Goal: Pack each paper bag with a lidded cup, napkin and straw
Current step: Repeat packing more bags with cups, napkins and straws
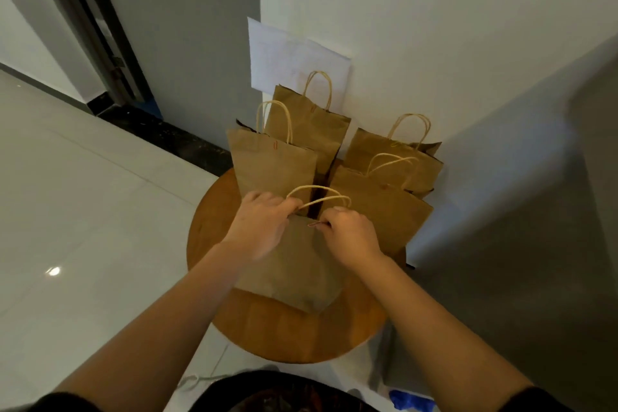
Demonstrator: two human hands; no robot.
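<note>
Your two hands meet at the mouth of the nearest brown kraft paper bag with twisted cream paper handles [291,264], which stands just below the centre of the frame on the round orange-brown wooden table [301,338]. The bag's long axis runs from its base, lower right of centre, up to its mouth at the middle of the frame, so the opening sits right at your fingertips and the body of the bag falls away below and between your wrists.

Your left hand [259,227] has its fingers curled over the left part of the top edge, beside the handle loops; it appears to grip the rim there. Your right hand [351,237] pinches the near edge of the mouth just right of centre, close to a small reddish mark. Both hands are equally near; neither has to reach.

Judging from this, the next move depends on drawing the two rims apart along the bag's short axis, left hand away, right hand toward you.

No cup, napkin or straw is visible; whether this bag already holds any cannot be told.

Four more brown paper bags [274,160] stand upright behind it, in the upper middle of the frame against the white wall [434,27].
</note>
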